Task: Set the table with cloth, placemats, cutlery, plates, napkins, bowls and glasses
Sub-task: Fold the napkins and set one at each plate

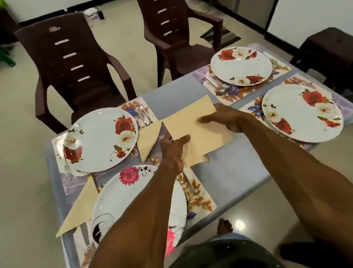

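— While a flat beige paper napkin (195,128) is held above the middle of the grey-blue tablecloth (228,172), how are the fingers placed?

— It is pinched at its near edge by the left hand (173,148), thumb on top, and gripped at its right side by the right hand (224,118), whose fingers are curled around the edge.

— And what is laid out around it?

— Four floral placemats are seen on the cloth. A round white plate with red roses (99,139) is set on the far left mat, and a folded beige triangular napkin (148,140) is laid just beside it, near the steel cutlery (145,115). A white plate with pink flowers (131,188) is placed on the near mat, partly hidden by the left forearm, with another folded beige napkin (78,211) touching its left rim. Two more rose plates (241,65) (301,113) are set on the right-hand mats. Two dark brown plastic chairs (75,66) are stood beyond the table.
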